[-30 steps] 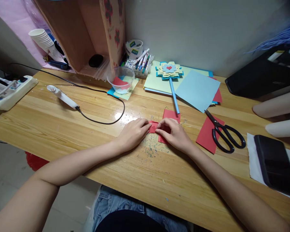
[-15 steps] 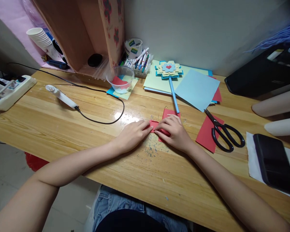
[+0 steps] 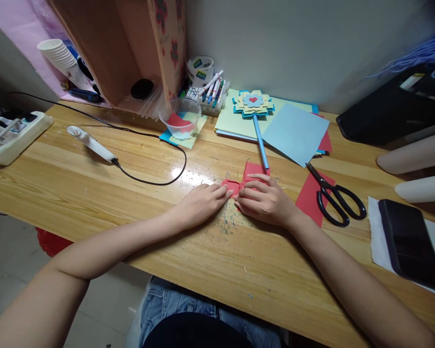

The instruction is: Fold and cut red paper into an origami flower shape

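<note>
A small folded piece of red paper [image 3: 233,186] lies flat on the wooden table between my hands. My left hand [image 3: 207,205] presses its left and near edge, with thumb and fingers close together. My right hand [image 3: 266,200] is at its right side, fingers bent and closed on the red paper. Under that hand lies a larger red sheet [image 3: 253,169], mostly covered by my fingers. The blue stem of a paper flower [image 3: 261,145] reaches down to this sheet's far edge. Small scraps are scattered around the papers.
Black-handled scissors [image 3: 333,193] rest on another red sheet [image 3: 310,198] to the right, with a phone [image 3: 411,241] beyond. A corded white tool [image 3: 90,145] lies left. Farther back are a clear bowl [image 3: 181,123], markers [image 3: 212,92] and a pale blue sheet [image 3: 295,135].
My right hand has shifted slightly right and its fingers lie flatter, uncovering more of the red paper. My left hand has stayed almost in place, moving slightly right.
</note>
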Action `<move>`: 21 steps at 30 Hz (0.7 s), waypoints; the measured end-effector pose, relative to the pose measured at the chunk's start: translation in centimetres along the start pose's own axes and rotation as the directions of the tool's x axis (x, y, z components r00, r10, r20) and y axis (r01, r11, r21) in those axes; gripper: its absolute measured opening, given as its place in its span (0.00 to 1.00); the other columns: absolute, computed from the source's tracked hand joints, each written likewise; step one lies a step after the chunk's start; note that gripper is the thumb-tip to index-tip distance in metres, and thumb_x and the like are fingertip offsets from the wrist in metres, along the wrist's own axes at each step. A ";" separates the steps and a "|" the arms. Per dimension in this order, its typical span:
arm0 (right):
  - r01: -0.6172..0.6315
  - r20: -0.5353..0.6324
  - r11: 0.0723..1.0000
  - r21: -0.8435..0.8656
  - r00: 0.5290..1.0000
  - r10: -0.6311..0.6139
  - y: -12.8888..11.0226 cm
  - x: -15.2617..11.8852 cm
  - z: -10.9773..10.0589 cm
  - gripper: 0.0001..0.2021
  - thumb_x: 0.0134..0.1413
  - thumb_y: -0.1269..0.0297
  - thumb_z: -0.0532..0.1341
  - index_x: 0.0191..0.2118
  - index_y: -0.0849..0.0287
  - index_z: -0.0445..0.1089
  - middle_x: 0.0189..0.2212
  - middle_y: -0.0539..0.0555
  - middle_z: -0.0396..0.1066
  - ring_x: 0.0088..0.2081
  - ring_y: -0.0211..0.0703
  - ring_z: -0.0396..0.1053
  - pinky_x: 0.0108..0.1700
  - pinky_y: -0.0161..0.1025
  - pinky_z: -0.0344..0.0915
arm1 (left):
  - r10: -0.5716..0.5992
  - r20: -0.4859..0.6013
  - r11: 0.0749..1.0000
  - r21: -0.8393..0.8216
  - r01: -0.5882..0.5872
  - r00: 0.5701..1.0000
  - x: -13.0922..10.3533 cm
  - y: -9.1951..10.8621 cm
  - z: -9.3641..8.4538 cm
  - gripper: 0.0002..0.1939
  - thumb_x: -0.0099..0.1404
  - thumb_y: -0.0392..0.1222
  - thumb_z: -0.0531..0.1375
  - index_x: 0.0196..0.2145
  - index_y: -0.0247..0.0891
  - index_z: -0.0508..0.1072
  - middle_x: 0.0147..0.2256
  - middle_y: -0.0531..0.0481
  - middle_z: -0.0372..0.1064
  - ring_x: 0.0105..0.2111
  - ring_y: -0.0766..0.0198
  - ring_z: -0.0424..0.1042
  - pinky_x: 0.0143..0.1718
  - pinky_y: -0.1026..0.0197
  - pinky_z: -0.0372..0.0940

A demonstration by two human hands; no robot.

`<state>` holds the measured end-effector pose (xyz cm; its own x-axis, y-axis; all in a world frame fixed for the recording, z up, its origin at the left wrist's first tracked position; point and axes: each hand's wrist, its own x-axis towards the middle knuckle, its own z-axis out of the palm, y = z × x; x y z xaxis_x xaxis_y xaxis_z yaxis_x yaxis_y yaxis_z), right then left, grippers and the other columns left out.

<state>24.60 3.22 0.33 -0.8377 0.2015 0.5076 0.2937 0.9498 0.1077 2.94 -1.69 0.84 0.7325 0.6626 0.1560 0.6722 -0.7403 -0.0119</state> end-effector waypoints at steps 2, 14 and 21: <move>-0.002 0.002 1.000 0.011 1.000 0.001 -0.1 0.0 0.0 0.06 0.54 0.68 0.60 0.26 0.54 0.69 0.25 0.47 0.73 0.34 0.40 0.66 0.51 0.43 0.60 | -0.005 0.011 1.000 0.016 0.005 1.000 0.0 0.1 -0.1 0.15 0.69 0.34 0.46 0.50 0.30 0.66 0.47 0.40 0.68 0.40 0.60 0.69 0.36 0.59 0.64; -0.071 0.051 0.991 0.110 0.997 0.066 -0.1 0.4 -0.2 0.10 0.54 0.68 0.58 0.22 0.53 0.68 0.24 0.47 0.73 0.33 0.41 0.66 0.51 0.46 0.59 | -0.047 0.092 0.987 0.156 0.032 0.995 -0.1 1.9 -0.2 0.20 0.67 0.28 0.44 0.54 0.21 0.61 0.51 0.28 0.64 0.50 0.51 0.67 0.41 0.55 0.65; -0.256 -0.055 0.910 0.327 0.956 0.289 0.3 0.1 -0.4 0.08 0.53 0.70 0.58 0.26 0.55 0.72 0.26 0.49 0.75 0.32 0.41 0.63 0.43 0.46 0.62 | -0.022 0.104 0.986 0.167 0.004 0.994 -0.3 1.6 -0.1 0.20 0.67 0.30 0.46 0.55 0.24 0.61 0.53 0.31 0.63 0.53 0.51 0.65 0.43 0.56 0.65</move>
<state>24.82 3.42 0.75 -0.6904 0.4539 0.5633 0.3313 0.8906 -0.3116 3.79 -3.13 0.85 0.7251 0.6866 0.0529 0.6836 -0.7084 -0.1758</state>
